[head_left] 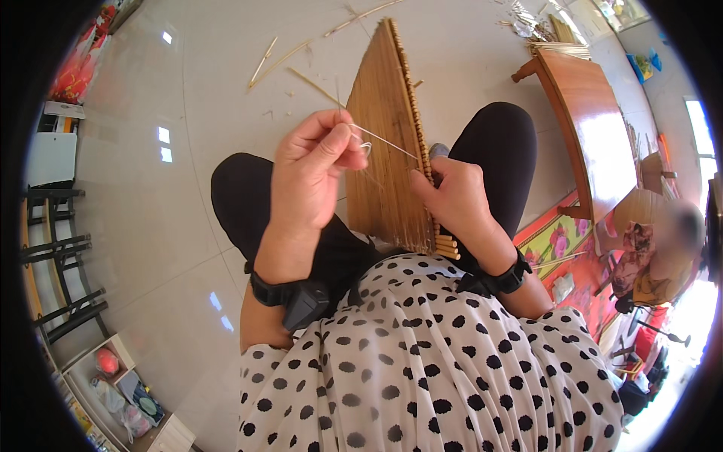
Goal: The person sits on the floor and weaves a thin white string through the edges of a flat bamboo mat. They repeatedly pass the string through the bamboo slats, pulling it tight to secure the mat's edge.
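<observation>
A brown panel of tightly set reed sticks (380, 143) stands on its edge between my knees, with round stick ends along its right rim. My left hand (316, 169) is raised just left of it, thumb and fingers pinched on white thread (388, 141). From the pinch the thread runs taut down to the panel's rim, near my right hand; a small loop hangs by the fingers. A thin needle-like sliver (338, 94) sticks up from the left fingertips. My right hand (456, 192) is closed over the panel's right edge, thumb on its face and fingers partly hidden.
Loose reed sticks (263, 60) lie on the tiled floor beyond the panel. A wooden table (584, 113) stands at the right, and another person (648, 256) sits near it. Black metal frames (64, 256) and a box of bagged items (120, 392) line the left.
</observation>
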